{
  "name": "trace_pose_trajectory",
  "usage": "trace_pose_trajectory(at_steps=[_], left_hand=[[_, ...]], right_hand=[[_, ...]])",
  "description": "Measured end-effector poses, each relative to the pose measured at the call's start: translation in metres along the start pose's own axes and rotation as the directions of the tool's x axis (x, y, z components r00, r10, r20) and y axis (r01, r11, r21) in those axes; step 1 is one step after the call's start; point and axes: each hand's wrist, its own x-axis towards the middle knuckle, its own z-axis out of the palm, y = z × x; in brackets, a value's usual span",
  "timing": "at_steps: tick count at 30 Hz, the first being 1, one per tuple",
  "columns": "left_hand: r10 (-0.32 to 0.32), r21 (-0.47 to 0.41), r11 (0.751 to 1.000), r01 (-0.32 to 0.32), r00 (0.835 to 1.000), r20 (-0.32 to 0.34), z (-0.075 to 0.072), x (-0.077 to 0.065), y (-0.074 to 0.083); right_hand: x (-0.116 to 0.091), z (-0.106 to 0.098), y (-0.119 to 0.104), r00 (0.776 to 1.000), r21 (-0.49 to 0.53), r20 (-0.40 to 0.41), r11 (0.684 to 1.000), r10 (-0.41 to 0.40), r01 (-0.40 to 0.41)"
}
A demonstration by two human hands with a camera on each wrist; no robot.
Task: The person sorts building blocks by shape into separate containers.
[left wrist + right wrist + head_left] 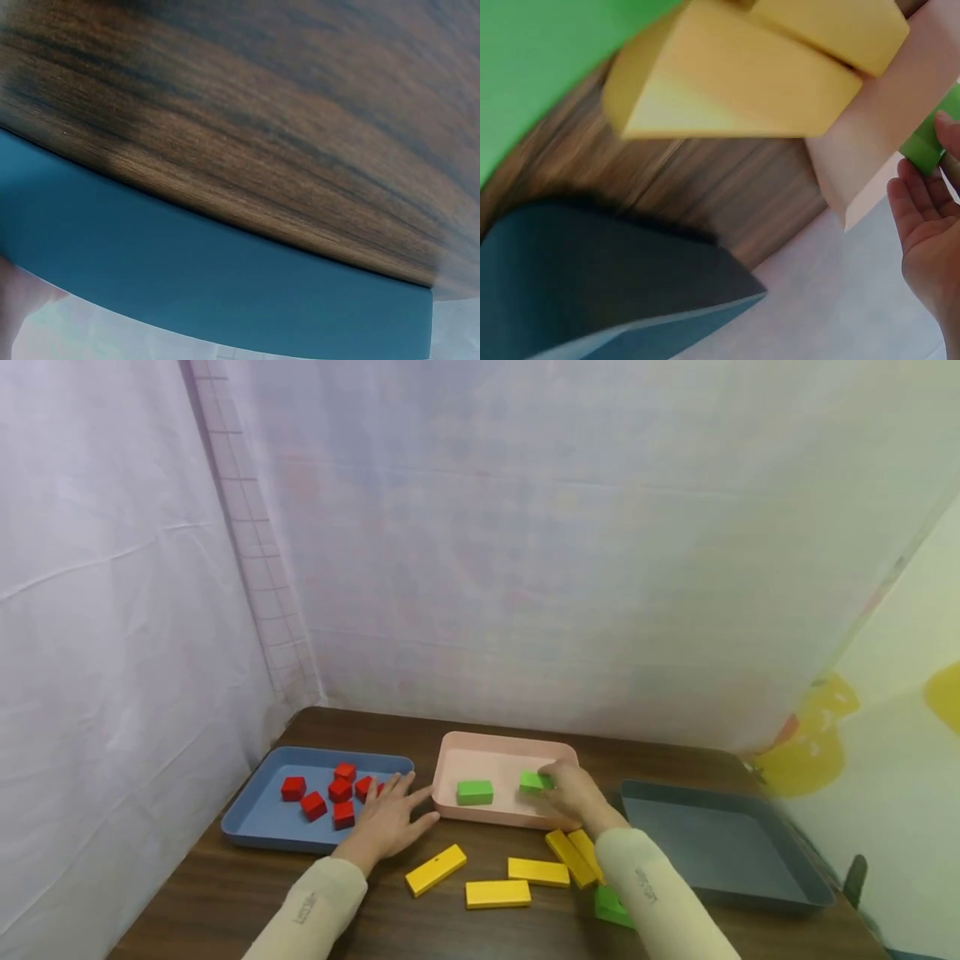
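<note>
My right hand (pixel 576 795) reaches over the right part of the pink tray (pixel 498 756) and pinches a green block (pixel 532 782) low inside it. The right wrist view shows thumb and fingers around that green block (pixel 924 146). Another green block (pixel 475 792) lies at the tray's left. My left hand (pixel 388 820) is spread, fingers extended, at the right side of the blue tray (pixel 258 793), partly covering a red cube. Several red cubes (pixel 341 789) lie in this tray. In the left wrist view, only the tray's blue wall (pixel 187 247) and a bit of hand show.
In front of the pink tray lie several yellow blocks (pixel 498 894), two of them side by side near my right sleeve. More green (pixel 612 907) shows partly behind that sleeve. A dark blue-grey tray (pixel 712 843) stands on the right. White curtains (pixel 525 568) hang behind the brown table (pixel 210 902).
</note>
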Motion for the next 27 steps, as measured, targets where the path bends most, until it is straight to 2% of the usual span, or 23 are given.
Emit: trace_pose_trajectory(at_steps=[8,13,15,22,27], left_hand=[[0.001,0.016,1.000,-0.001,1.000,0.010,0.002,0.001,0.005],[0.006,0.012,1.000,-0.006,1.000,0.021,0.002,0.003,0.009],[0.006,0.011,1.000,-0.007,1.000,0.025,0.002,0.003,0.010],[0.004,0.009,1.000,-0.005,1.000,0.023,0.002,0.004,0.011],[-0.002,0.006,1.000,0.002,1.000,0.026,0.002,0.004,0.012]], right_hand=[[0.004,0.012,-0.018,1.000,-0.018,-0.006,1.000,0.014,-0.014],[0.003,0.018,-0.022,0.999,0.042,0.033,0.999,0.034,-0.035],[0.000,0.018,-0.020,0.999,0.065,0.034,0.997,0.026,-0.029],[-0.010,0.010,0.002,0.999,0.052,-0.037,0.998,-0.024,0.026],[-0.018,0.003,0.016,0.999,0.066,-0.049,0.998,0.015,-0.012]])
